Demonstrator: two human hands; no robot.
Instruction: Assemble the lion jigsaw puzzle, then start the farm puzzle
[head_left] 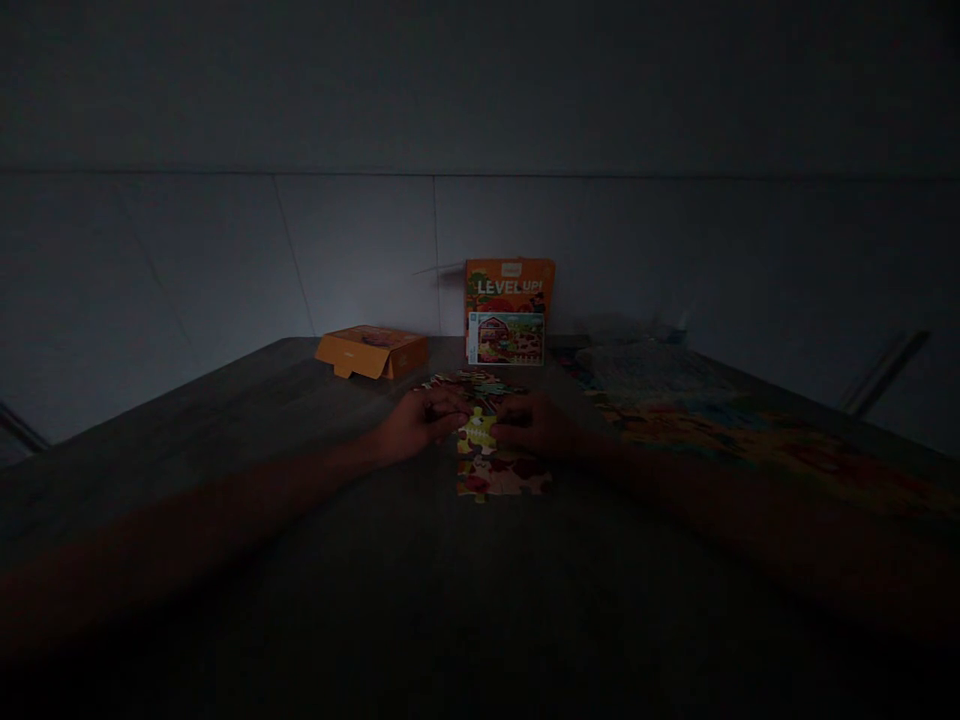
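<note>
A small yellow cardboard jigsaw piece (477,432) lies on the dim grey table (300,560), pinched between left hand (416,425) and right hand (536,425) grips.

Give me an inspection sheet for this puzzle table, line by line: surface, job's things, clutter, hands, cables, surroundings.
Surface: dark grey table, dimly lit.
Job's things: yellow puzzle piece between both hands; joined pieces just in front of it; loose pieces behind.
Clutter: upright puzzle box at the wall; open orange box tray lying to its left; large colourful sheet on the right, detail too dark to tell.
Hands: left hand and right hand both touch the yellow puzzle piece; grip unclear.
Cables: nothing seen.
Surroundings: pale panelled wall; no other people seen.
</note>
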